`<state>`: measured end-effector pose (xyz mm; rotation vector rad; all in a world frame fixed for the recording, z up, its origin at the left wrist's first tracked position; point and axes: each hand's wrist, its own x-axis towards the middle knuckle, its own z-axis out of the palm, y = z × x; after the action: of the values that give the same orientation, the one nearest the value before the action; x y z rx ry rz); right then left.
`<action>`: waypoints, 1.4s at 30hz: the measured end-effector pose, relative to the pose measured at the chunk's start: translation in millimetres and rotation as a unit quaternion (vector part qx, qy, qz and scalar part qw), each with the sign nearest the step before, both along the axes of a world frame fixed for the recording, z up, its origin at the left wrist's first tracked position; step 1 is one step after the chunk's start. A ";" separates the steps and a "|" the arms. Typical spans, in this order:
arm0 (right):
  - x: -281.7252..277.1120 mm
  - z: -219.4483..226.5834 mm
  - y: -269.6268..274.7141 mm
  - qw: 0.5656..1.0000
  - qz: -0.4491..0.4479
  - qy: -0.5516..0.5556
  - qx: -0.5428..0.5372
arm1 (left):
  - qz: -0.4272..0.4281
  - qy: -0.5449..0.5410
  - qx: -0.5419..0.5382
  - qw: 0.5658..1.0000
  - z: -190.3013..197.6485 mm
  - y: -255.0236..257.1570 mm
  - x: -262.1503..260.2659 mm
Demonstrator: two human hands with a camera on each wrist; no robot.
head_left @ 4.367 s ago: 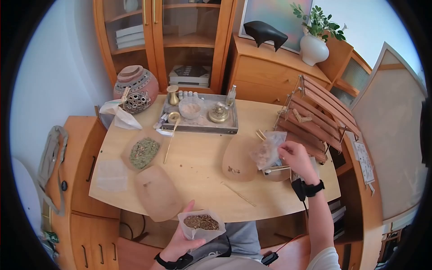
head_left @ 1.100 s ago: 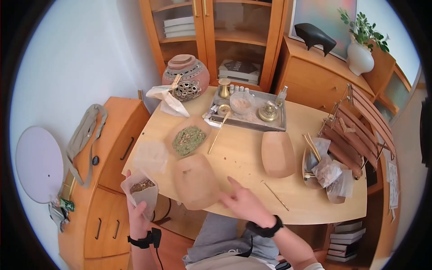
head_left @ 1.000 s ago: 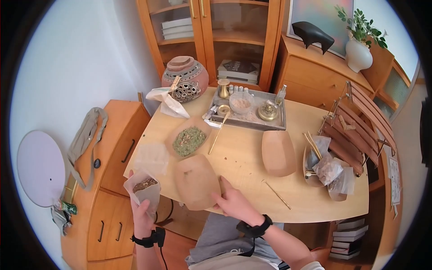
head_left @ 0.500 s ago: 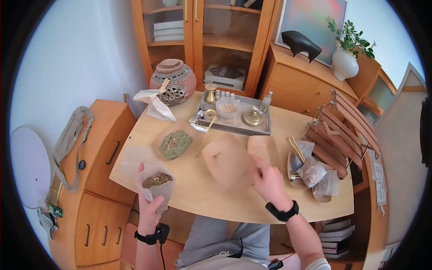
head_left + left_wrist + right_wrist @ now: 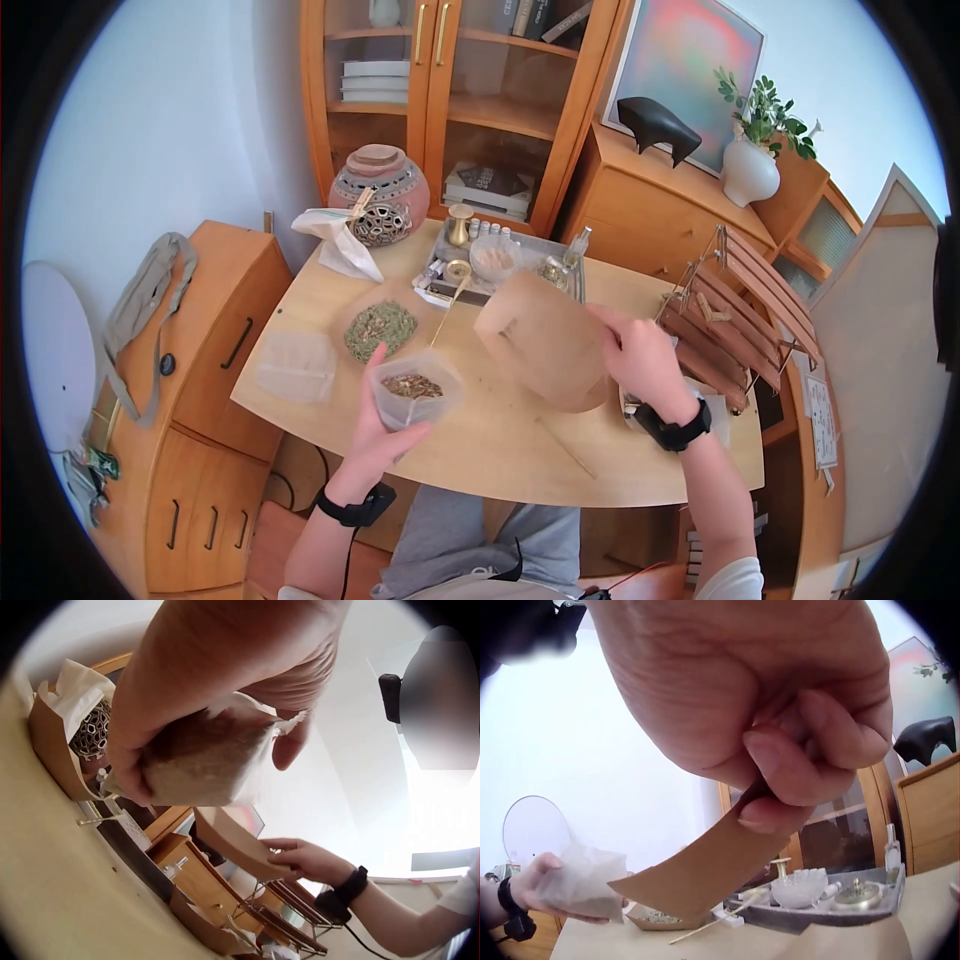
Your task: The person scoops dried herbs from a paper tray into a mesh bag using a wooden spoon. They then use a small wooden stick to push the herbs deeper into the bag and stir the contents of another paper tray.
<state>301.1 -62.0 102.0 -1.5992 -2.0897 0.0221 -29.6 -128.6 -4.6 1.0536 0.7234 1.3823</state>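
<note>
Pale wooden table (image 5: 480, 445); fingers (image 5: 769, 776) pinch thin, curved brown tray (image 5: 545, 345).

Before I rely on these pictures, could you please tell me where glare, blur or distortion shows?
Head view: black corners, a fisheye bend along the front edge of the table; left wrist view: glare down the right side, the paper bag near the lens soft; right wrist view: the wall almost white, the paper tray in the right hand darker but readable.
</note>
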 end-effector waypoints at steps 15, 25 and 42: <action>-52.1 97.2 29.3 0.954 0.161 -0.228 0.111 | -0.048 0.022 -0.065 0.997 -7.4 38.9 48.3; -71.8 102.1 43.3 0.949 0.171 -0.240 0.110 | -0.074 -0.011 -0.066 0.995 -11.4 38.6 56.9; -87.8 106.6 36.6 0.942 0.165 -0.258 0.139 | -0.078 -0.031 -0.075 0.994 -2.6 41.0 63.0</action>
<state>213.3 -25.4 208.6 -1.1520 -2.5915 -0.6125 33.4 -87.7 -7.2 0.9251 0.6736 1.2035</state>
